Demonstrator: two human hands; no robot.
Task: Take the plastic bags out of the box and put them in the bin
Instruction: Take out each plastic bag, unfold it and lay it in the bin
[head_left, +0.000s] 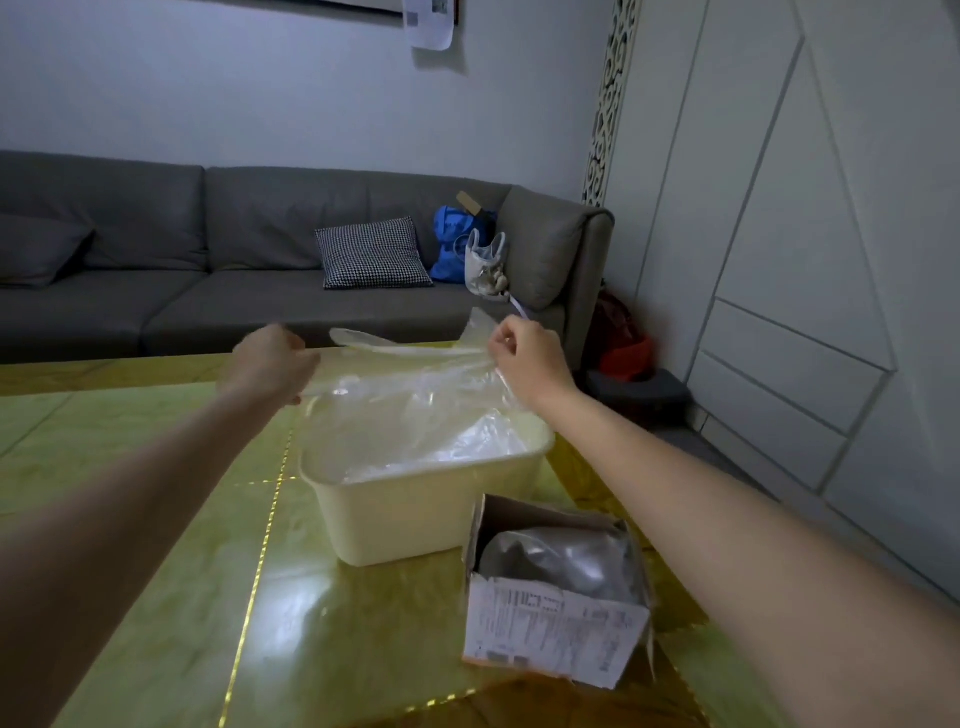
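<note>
Grey sofa (234, 270) behind yellow-green table (156, 519); checked cushion (371, 253), blue bag (453, 244) on sofa.

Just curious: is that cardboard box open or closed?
Open. The cardboard box has its top flaps up, and a grey plastic bag shows inside.

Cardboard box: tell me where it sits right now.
In the head view, the cardboard box stands on the green table, lower right of centre, just in front and right of the cream bin, under the right forearm.
</note>
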